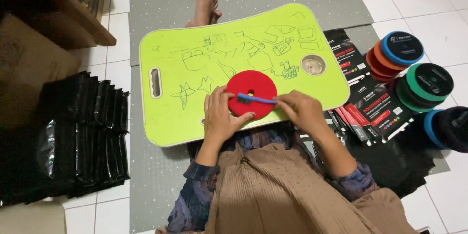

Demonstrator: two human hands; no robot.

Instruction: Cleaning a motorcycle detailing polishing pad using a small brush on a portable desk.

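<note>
A round red foam pad [253, 89] with a centre hole lies on a lime-green lap tray [195, 44] covered in pen scribbles. My left hand [218, 117] rests on the pad's left edge, thumb and fingers holding it down. My right hand [303, 111] grips a small blue brush [254, 99] by its handle. The brush lies across the pad's lower half, bristle end pointing left.
Stacks of round foam pads, orange and blue [396, 53], green [423, 86] and blue [446, 128], stand on the right. Dark printed packages [375, 107] lie beside them. A row of black plastic bags [83, 136] sits left. A bare foot [205, 4] shows beyond the tray.
</note>
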